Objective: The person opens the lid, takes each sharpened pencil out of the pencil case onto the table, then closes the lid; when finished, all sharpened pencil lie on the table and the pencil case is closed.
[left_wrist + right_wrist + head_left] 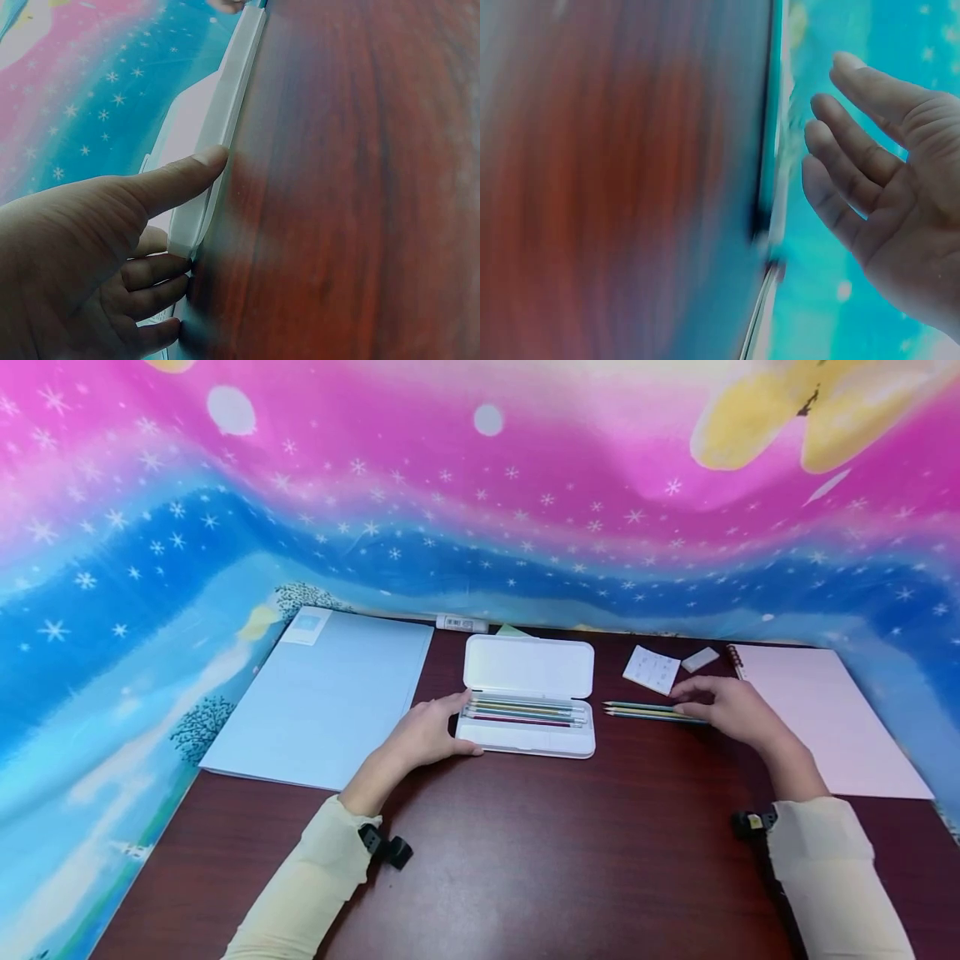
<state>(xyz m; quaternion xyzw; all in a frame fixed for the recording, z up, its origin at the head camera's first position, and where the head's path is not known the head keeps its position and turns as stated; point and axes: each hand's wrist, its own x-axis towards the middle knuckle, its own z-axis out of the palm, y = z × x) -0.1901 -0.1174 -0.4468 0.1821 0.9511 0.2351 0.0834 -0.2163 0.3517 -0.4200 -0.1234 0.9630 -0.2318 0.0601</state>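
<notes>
A white pencil case (pixel 525 743) lies with its lid raised at the middle of the dark wooden table, several pencils (pixel 525 714) side by side inside. My left hand (pixel 423 731) grips its left end; in the left wrist view the thumb lies on the front edge of the case (pixel 225 97) and the other fingers bend round the end. To the right, a few loose pencils (pixel 645 712) lie on the table, tips toward the case. Over their right ends is my right hand (pixel 738 710); in the right wrist view its fingers (pixel 847 184) are loosely spread and hold nothing.
A light blue folder (pixel 322 693) covers the table's left side, a pink spiral notebook (pixel 832 718) the right. Behind the loose pencils lie a small printed card (pixel 651 670) and a white eraser (pixel 700 659). A white tube (pixel 461 623) lies behind the case, before a patterned cloth (pixel 480 543).
</notes>
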